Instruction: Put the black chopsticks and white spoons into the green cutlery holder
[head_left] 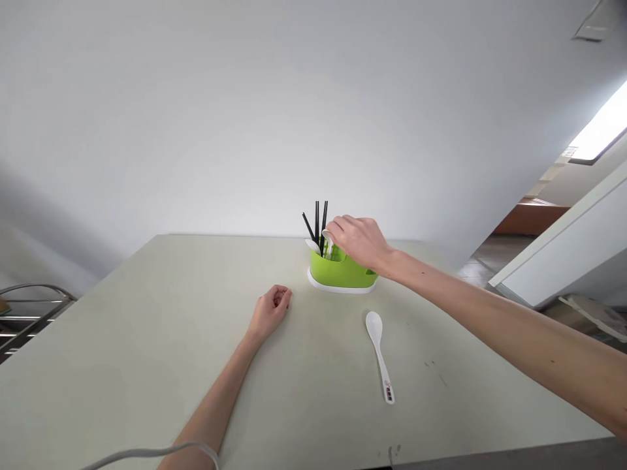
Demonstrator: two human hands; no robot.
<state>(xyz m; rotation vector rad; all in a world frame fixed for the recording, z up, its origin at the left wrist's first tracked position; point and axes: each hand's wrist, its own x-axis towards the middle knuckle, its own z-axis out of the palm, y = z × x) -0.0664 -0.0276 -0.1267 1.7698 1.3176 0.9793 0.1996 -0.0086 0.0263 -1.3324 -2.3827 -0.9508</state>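
Observation:
My right hand is above the green utensil holder, closed around the upper end of a white spoon. That spoon points down into the holder's left compartment; its lower end is hidden. Several black chopsticks and another white spoon stand in the same compartment, leaning different ways. On the table, left of the holder, rests my left hand, its fingers curled in with nothing visible in them. One more white spoon lies in front of the holder, bowl toward it, handle toward me.
The holder stands on a white base near the back of the pale table, with a white wall behind. A grey cable crosses my left forearm. A metal rack is beyond the table's left edge.

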